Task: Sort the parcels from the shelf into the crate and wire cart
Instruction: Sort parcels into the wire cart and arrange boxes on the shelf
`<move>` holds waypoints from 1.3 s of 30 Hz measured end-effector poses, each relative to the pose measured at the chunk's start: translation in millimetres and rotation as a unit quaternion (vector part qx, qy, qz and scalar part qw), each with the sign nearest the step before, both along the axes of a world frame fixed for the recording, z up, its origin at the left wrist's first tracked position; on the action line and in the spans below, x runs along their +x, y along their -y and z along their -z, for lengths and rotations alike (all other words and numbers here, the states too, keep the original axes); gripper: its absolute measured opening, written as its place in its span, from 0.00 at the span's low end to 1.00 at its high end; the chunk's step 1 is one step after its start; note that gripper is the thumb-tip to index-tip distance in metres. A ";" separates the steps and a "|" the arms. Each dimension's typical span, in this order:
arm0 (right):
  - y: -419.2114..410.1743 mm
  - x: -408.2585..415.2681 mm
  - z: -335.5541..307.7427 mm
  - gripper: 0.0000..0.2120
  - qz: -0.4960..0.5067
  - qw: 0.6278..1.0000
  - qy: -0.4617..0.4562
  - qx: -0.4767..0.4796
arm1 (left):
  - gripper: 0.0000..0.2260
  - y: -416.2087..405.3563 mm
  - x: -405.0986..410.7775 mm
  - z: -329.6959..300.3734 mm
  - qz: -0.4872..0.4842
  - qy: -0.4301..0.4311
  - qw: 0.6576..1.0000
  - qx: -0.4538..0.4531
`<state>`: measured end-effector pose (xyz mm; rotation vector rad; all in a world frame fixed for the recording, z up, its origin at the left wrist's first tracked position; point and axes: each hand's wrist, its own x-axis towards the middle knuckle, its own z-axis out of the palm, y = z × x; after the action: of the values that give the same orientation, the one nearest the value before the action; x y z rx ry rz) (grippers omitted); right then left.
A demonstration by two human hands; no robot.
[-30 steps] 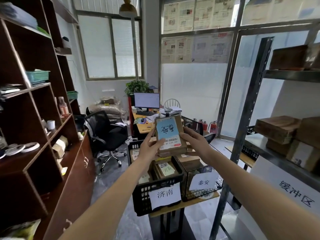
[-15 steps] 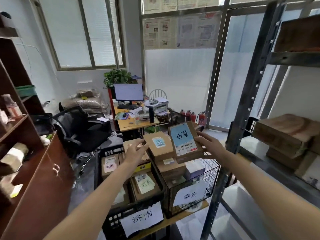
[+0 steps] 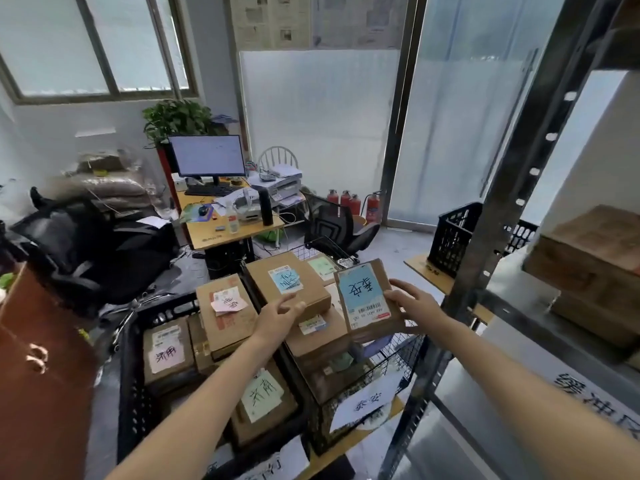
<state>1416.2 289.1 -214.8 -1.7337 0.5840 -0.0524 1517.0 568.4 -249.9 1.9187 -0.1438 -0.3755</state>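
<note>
Hands first: the right hand (image 3: pixel 410 301) holds the blue-labelled parcel (image 3: pixel 365 297) by its right edge, fingers spread along the side and thumb on top, with the box tilted over the wire cart (image 3: pixel 398 355). The left hand (image 3: pixel 280 315) holds nothing; its relaxed fingers rest against the near corner of another parcel with a blue label (image 3: pixel 287 284), which tops the stack in the cart.

A second ago both hands held the parcel up at chest height with its label turned to the camera. Since then the left hand has let go and the right alone has carried the box down and to the right, so that it now sits low over the cart's heaped boxes. Reading the label looks finished, and the choice seems to have fallen on the cart rather than the black crate (image 3: pixel 138 341) to its left. The box is not yet set down; whether its underside touches the parcels below cannot be told.

Much is hidden. Forearms cover part of the crate's contents and the cart's near wall. The white sign (image 3: pixel 367 400) on the cart is blurred and the crate's own sign is cut off at the bottom edge. The metal shelf (image 3: pixel 512 168) on the right shows only a post and a few brown boxes (image 3: pixel 588 258), so the number of parcels left to sort stays unknown.
</note>
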 end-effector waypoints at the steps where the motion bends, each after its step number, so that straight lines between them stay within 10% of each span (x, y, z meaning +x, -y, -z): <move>1: 0.3 4.0 3.8 0.21 0.007 1.000 -0.003 0.006 | 0.21 6.2 3.8 1.8 0.015 -0.001 1.000 0.004; 28: -1.0 28.5 82.1 0.20 0.254 0.961 -0.007 0.110 | 0.25 143.2 95.0 83.1 0.287 -0.229 0.924 -0.107; 39: 16.9 21.4 80.4 0.27 0.212 0.976 -0.040 0.001 | 0.28 106.5 115.9 80.4 0.425 -0.143 0.890 0.082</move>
<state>1437.6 272.2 -295.2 -1.5883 1.0060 -0.2838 1632.9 461.9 -330.3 1.8486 -0.7869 -1.2811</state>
